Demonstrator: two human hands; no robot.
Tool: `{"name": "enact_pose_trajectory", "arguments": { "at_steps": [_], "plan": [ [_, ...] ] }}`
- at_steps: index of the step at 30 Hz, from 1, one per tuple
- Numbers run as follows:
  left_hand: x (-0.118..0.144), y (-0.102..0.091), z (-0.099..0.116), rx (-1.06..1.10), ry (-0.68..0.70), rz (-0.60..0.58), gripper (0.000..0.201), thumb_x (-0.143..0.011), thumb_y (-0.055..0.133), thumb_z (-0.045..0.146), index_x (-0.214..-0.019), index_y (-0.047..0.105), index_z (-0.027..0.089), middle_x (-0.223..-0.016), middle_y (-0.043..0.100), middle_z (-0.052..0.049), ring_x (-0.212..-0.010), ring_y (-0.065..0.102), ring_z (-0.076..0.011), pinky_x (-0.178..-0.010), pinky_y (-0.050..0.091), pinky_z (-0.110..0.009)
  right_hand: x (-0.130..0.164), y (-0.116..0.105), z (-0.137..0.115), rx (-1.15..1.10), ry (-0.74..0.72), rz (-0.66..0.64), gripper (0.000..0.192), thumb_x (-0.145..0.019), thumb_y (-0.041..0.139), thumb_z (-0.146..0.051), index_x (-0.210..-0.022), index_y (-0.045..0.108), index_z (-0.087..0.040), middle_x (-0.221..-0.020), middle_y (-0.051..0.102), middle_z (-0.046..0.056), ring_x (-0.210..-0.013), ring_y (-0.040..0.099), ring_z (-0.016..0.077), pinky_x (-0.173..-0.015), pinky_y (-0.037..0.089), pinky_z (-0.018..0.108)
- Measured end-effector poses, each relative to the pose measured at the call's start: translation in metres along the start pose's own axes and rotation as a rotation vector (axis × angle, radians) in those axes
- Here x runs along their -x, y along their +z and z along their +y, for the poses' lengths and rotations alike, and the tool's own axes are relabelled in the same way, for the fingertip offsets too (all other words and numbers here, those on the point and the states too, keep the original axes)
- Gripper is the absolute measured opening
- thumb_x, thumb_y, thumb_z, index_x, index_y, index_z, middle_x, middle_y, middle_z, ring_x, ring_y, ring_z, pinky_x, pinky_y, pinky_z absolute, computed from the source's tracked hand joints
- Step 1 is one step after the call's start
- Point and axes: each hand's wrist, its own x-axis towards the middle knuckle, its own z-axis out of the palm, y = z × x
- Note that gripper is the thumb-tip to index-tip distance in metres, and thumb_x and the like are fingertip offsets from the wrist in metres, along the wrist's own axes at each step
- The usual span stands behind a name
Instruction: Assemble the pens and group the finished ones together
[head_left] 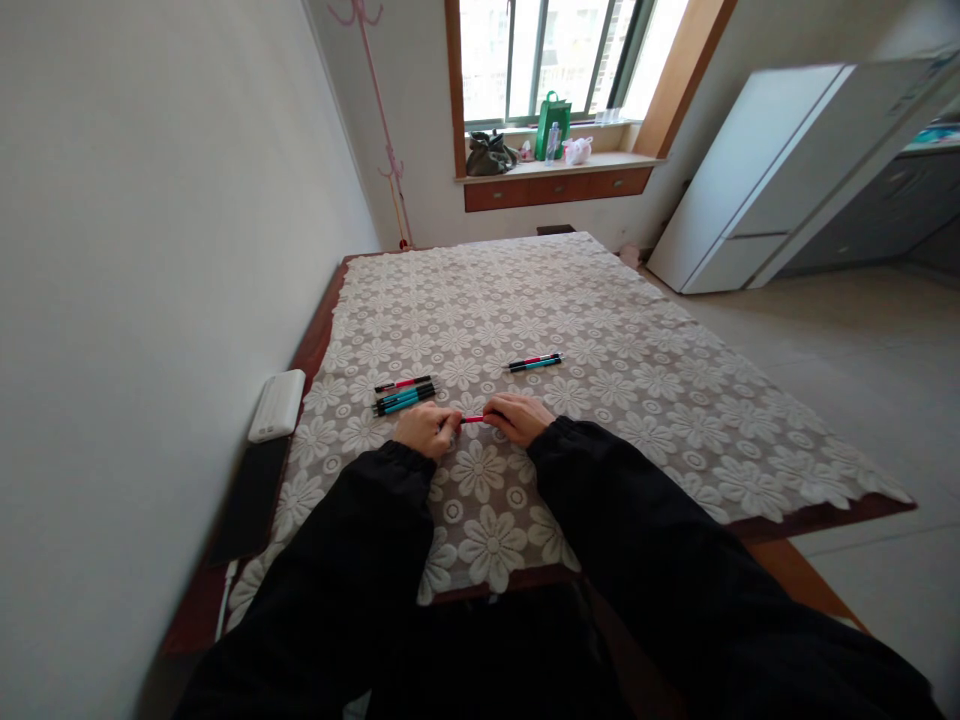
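A red pen is stretched level between my two hands, just above the floral tablecloth. My left hand is closed on its dark left end. Fingers of my right hand pinch the other end, which they hide. Beyond my left hand lie several blue-and-black pens side by side, with a red-and-black pen just behind them. Farther to the right, a blue-and-black pen rests against another red-and-black pen.
At the table's left edge are a white power bank, a black phone-like slab and a white cable. A wall runs close along the left. Bags, among them a green bag, stand on the windowsill; a white fridge is at right.
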Motion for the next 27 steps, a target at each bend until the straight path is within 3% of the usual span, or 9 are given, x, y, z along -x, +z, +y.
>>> {"name": "enact_pose_trajectory", "arguments": {
  "at_steps": [2, 6, 11, 16, 20, 24, 27],
  "plan": [
    [0.0004, -0.0013, 0.0013, 0.004, -0.009, -0.014, 0.046, -0.098, 0.041, 0.044, -0.076, 0.077, 0.026, -0.069, 0.060, -0.005, -0.070, 0.060, -0.0190, -0.065, 0.038, -0.030, -0.0002, 0.0011, 0.0011, -0.017, 0.024, 0.009, 0.009, -0.098, 0.059, -0.026, -0.100, 0.062, -0.018, -0.096, 0.068, 0.006, -0.086, 0.061, 0.0178, -0.076, 0.041, 0.025],
    [0.0000, -0.0028, 0.0036, 0.012, -0.002, -0.007, 0.045, -0.099, 0.040, 0.043, -0.082, 0.077, 0.025, -0.072, 0.063, -0.006, -0.074, 0.061, -0.0201, -0.067, 0.041, -0.031, 0.0002, 0.0011, -0.0007, -0.016, 0.117, -0.006, 0.018, -0.092, 0.066, -0.024, -0.108, 0.059, -0.019, -0.093, 0.068, 0.003, -0.080, 0.061, 0.0167, -0.072, 0.040, 0.024],
    [-0.0012, -0.0002, 0.0024, 0.105, 0.080, 0.062, 0.027, -0.088, 0.064, 0.039, -0.109, 0.070, 0.023, -0.092, 0.072, -0.004, -0.077, 0.063, -0.0181, -0.075, 0.047, -0.030, 0.0013, -0.0009, -0.0030, 0.038, 0.115, -0.011, 0.014, -0.098, 0.059, -0.028, -0.108, 0.065, -0.020, -0.097, 0.070, 0.005, -0.085, 0.063, 0.0177, -0.072, 0.039, 0.025],
    [-0.0019, 0.0032, -0.0020, 0.086, 0.045, 0.061, 0.022, -0.092, 0.059, 0.038, -0.101, 0.072, 0.024, -0.088, 0.070, -0.004, -0.076, 0.064, -0.0172, -0.073, 0.047, -0.029, 0.0014, -0.0023, -0.0039, 0.049, 0.058, -0.014, 0.019, -0.102, 0.053, -0.032, -0.104, 0.067, -0.019, -0.098, 0.070, 0.007, -0.088, 0.064, 0.0191, -0.074, 0.041, 0.026],
    [-0.0018, 0.0003, -0.0008, 0.047, 0.108, 0.049, 0.040, -0.100, 0.043, 0.042, -0.082, 0.073, 0.023, -0.080, 0.072, -0.005, -0.085, 0.063, -0.0200, -0.075, 0.046, -0.030, 0.0008, -0.0021, -0.0040, 0.023, 0.047, 0.016, 0.017, -0.102, 0.050, -0.029, -0.102, 0.065, -0.020, -0.100, 0.069, 0.007, -0.091, 0.064, 0.0190, -0.078, 0.043, 0.027],
    [-0.0011, -0.0020, 0.0015, 0.059, 0.096, 0.009, 0.056, -0.102, 0.036, 0.044, -0.062, 0.068, 0.022, -0.070, 0.070, -0.005, -0.079, 0.062, -0.0198, -0.073, 0.044, -0.031, 0.0008, -0.0004, -0.0021, 0.011, 0.047, 0.011, 0.012, -0.097, 0.059, -0.026, -0.107, 0.062, -0.021, -0.100, 0.069, 0.005, -0.090, 0.063, 0.0184, -0.079, 0.043, 0.026],
    [-0.0012, -0.0006, 0.0009, 0.080, 0.092, 0.053, 0.041, -0.100, 0.043, 0.044, -0.084, 0.074, 0.023, -0.082, 0.074, -0.004, -0.081, 0.062, -0.0200, -0.075, 0.046, -0.032, 0.0012, 0.0005, -0.0013, 0.035, 0.084, -0.014, 0.014, -0.096, 0.061, -0.026, -0.109, 0.061, -0.021, -0.097, 0.070, 0.005, -0.085, 0.064, 0.0180, -0.075, 0.042, 0.025]
  ]
}}
